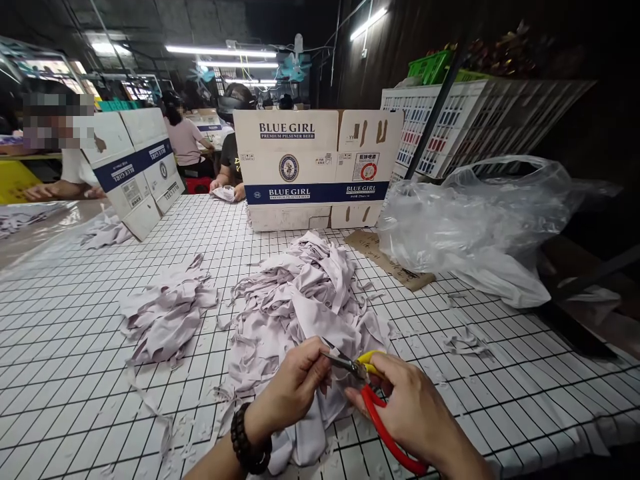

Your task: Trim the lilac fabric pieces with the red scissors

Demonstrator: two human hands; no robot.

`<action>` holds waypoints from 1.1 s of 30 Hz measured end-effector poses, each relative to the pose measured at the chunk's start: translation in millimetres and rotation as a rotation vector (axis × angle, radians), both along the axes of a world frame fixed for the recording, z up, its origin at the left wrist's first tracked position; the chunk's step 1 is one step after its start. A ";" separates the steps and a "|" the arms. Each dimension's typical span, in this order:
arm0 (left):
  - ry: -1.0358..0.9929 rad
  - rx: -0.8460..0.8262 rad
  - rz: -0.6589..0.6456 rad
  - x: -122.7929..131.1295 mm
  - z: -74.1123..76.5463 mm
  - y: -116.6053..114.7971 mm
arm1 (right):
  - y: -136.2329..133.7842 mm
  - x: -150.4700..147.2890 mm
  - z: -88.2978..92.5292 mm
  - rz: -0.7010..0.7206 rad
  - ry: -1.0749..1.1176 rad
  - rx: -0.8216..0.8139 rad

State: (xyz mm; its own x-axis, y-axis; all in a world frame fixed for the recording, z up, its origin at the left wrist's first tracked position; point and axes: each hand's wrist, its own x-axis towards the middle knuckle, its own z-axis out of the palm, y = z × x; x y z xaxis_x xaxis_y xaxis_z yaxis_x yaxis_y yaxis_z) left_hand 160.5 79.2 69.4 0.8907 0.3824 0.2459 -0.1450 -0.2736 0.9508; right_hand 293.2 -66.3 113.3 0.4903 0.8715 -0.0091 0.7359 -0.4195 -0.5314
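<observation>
My right hand (407, 403) is wrapped round a pair of scissors (377, 413) with one red and one yellow handle. Their metal blades point left, close to the fingers of my left hand (297, 380). That hand, with dark beads at its wrist, pinches an edge of pale lilac fabric (320, 317), partly hidden by the fingers. A large heap of the same fabric pieces lies on the table under and beyond both hands. To the left rests a smaller pile of lilac fabric (167, 307), with a thin strip trailing toward me.
Upright beer-carton panels (310, 160) stand behind the heap, with another carton (135, 167) at left. Clear plastic bags (465, 213) and a brown cardboard piece (393, 259) lie at right, near white crates (450, 120). Scraps dot the checked tablecloth (60, 320). Several people sit beyond.
</observation>
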 end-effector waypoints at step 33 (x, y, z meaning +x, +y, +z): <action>0.017 -0.248 0.012 -8.3 -0.8 -8.1 | 25.0 29.4 -28.9 -0.102 0.771 0.311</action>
State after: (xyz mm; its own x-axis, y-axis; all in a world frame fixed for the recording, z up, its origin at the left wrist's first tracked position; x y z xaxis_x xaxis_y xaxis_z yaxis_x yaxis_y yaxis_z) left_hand 152.2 71.1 68.6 0.8889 0.4400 0.1276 -0.1261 -0.0327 0.9915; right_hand 322.6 -41.2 84.4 0.5218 0.8414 -0.1406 0.0849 -0.2152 -0.9729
